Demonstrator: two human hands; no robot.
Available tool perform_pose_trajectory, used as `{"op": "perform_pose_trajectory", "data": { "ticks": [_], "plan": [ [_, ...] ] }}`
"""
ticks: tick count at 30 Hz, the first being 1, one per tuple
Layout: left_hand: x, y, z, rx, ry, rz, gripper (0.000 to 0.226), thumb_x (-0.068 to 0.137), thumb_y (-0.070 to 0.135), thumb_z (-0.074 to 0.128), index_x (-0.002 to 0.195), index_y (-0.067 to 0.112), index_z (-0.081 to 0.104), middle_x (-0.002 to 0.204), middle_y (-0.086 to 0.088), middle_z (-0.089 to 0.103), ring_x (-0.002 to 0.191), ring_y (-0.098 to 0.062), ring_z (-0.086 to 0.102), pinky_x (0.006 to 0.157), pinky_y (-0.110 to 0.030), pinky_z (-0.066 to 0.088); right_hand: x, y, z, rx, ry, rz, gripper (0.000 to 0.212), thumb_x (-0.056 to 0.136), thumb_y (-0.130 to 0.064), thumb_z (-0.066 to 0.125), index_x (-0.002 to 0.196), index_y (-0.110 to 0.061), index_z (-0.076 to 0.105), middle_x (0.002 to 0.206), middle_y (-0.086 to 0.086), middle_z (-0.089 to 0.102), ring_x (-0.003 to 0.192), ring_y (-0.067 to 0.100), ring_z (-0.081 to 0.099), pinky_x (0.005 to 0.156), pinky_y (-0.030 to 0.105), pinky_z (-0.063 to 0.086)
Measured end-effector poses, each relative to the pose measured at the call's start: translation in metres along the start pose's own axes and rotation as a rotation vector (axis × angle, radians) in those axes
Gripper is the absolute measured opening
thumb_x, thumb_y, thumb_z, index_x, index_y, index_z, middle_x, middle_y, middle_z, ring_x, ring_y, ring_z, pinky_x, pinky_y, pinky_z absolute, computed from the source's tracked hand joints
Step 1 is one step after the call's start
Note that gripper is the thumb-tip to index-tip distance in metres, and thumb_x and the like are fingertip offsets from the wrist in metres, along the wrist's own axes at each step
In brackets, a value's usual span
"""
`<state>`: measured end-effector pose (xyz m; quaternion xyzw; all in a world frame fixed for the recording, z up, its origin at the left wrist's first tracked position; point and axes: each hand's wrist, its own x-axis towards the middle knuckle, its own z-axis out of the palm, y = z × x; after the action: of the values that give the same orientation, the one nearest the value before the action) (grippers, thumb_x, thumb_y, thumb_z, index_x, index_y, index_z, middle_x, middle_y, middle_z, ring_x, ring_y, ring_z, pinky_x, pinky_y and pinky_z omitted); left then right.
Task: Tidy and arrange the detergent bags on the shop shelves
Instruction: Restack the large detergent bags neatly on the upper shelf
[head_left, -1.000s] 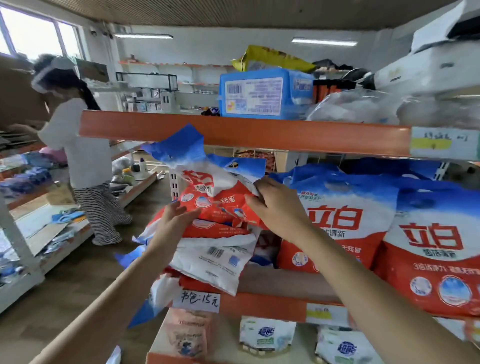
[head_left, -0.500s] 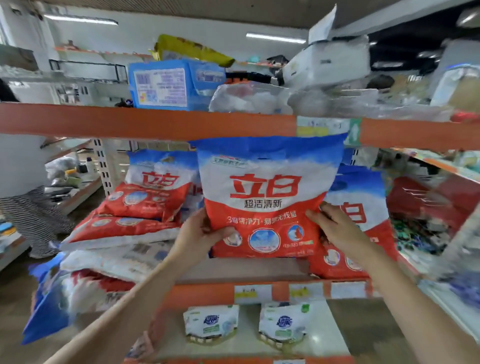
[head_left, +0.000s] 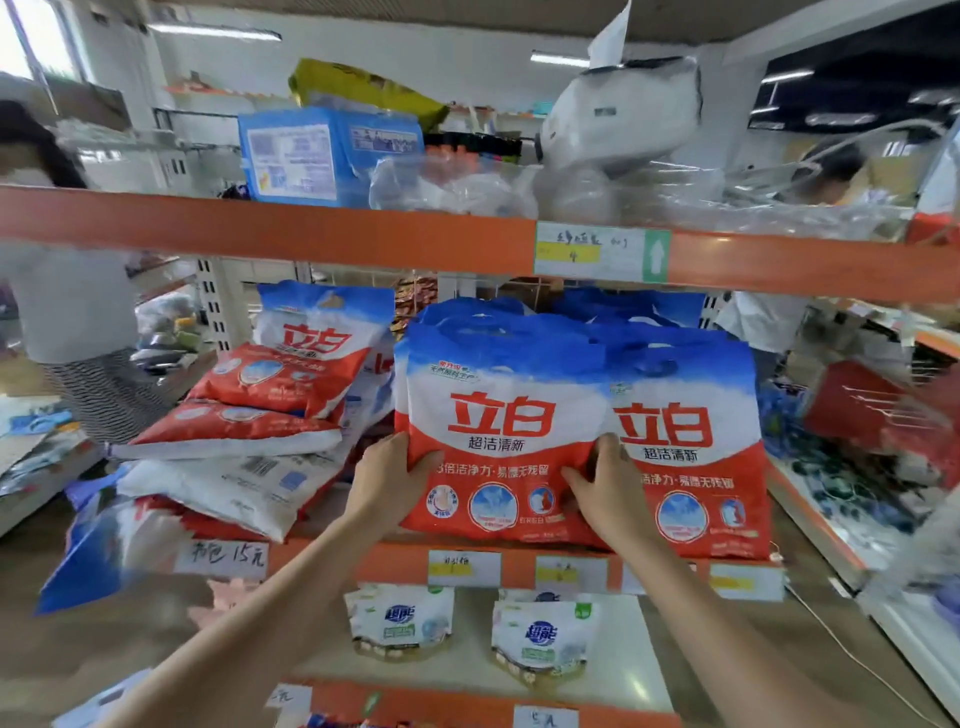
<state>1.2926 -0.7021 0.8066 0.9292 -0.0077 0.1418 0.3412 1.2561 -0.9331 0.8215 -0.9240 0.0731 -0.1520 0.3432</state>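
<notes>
Hands: left hand (head_left: 387, 480) and right hand (head_left: 605, 491) each grip the upright red-white-blue plastic detergent bag (head_left: 498, 415); best seat it square beside its upright neighbour bag (head_left: 691, 441) on the orange-edged shelf (head_left: 395, 564).

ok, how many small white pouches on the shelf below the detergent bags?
2. One white pouch stands left on the lower shelf, the other white pouch right of it. The arms cover part of the shelf, so more may be hidden.

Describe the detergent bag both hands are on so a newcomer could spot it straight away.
Find the middle orange shelf. Two red, white and blue bags stand upright there side by side. It is the left bag, held at its sides by the left hand and right hand, overlapping the right bag.
</notes>
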Motion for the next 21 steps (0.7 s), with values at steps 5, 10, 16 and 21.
{"op": "perform_pose_trajectory", "data": {
  "ticks": [5, 10, 16, 21],
  "plan": [
    [-0.002, -0.011, -0.018, -0.004, 0.082, -0.036, 0.031, 0.090, 0.030, 0.061, 0.110, 0.006, 0.059, 0.108, -0.009, 0.068, 0.093, -0.026, 0.064, 0.078, -0.037, 0.052, 0.007, -0.012, 0.015, 0.058, -0.087, -0.033, 0.047, 0.088, -0.020, 0.064, 0.125, -0.004, 0.040, 0.128, 0.014, 0.044, 0.117, 0.027, 0.050, 0.088, 0.027, 0.042],
    [-0.012, -0.030, -0.041, 0.167, -0.038, 0.005, 0.028, 0.086, 0.026, 0.063, 0.109, 0.011, 0.058, 0.110, -0.005, 0.065, 0.096, -0.024, 0.062, 0.080, -0.037, 0.052, -0.007, -0.015, 0.020, 0.095, 0.148, -0.131, 0.029, 0.085, -0.016, 0.067, 0.093, -0.009, 0.040, 0.092, 0.004, 0.046, 0.083, 0.018, 0.054, 0.057, 0.010, 0.031],
    [-0.008, -0.068, -0.105, 0.141, 0.149, 0.186, 0.007, 0.080, 0.006, 0.065, 0.081, 0.012, 0.070, 0.087, -0.001, 0.061, 0.080, -0.022, 0.059, 0.070, -0.031, 0.047, -0.023, -0.082, 0.054, -0.083, -0.164, -0.604, 0.004, 0.091, -0.017, 0.058, 0.093, -0.015, 0.057, 0.091, -0.007, 0.056, 0.077, 0.004, 0.053, 0.064, 0.011, 0.038],
    [0.019, -0.120, -0.160, 0.214, 0.259, -0.022, 0.020, 0.085, 0.017, 0.065, 0.104, 0.011, 0.068, 0.115, -0.011, 0.055, 0.109, -0.032, 0.051, 0.088, -0.035, 0.039, -0.021, -0.157, 0.108, -0.051, -0.259, -0.693, 0.018, 0.095, -0.019, 0.053, 0.103, -0.008, 0.063, 0.103, 0.003, 0.058, 0.095, 0.019, 0.057, 0.078, 0.026, 0.043]
  ]
}}
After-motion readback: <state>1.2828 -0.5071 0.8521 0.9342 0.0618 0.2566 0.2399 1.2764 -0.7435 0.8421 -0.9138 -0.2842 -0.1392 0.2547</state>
